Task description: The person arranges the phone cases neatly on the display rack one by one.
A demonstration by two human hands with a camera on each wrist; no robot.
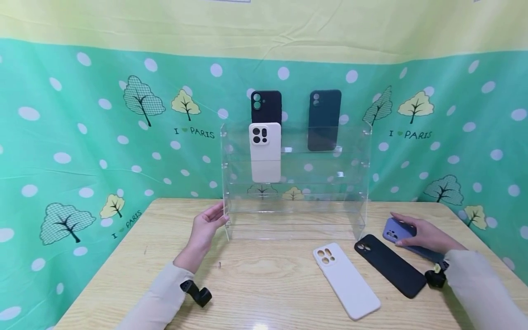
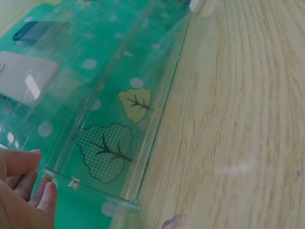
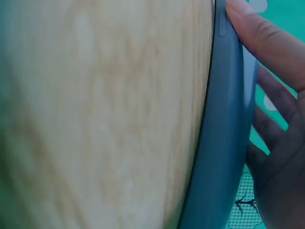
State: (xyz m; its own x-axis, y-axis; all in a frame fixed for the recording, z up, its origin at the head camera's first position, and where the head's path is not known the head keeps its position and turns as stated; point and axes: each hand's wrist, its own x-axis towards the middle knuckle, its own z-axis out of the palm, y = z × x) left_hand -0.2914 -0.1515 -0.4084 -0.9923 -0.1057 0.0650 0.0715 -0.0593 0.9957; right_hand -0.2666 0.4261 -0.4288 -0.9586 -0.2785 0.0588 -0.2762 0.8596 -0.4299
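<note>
My left hand (image 1: 205, 228) holds the left side panel of a clear acrylic tiered stand (image 1: 288, 218), thumb and fingers on either side of its edge in the left wrist view. On the right, my right hand (image 1: 426, 234) grips a blue-purple phone case (image 1: 422, 252) across its width, thumb on the near edge and fingers on the far one. In the right wrist view the case (image 3: 219, 124) shows side-on against the wood. Just left of it lie a black phone case (image 1: 389, 266) and a white phone case (image 1: 346, 282), camera ends toward the stand.
Upright on the stand are a black case (image 1: 270, 107) on the top tier at left, a dark teal case (image 1: 324, 110) at right, and a white case (image 1: 265, 156) one tier lower. A green patterned cloth (image 1: 103, 151) hangs behind the wooden table (image 1: 255, 279).
</note>
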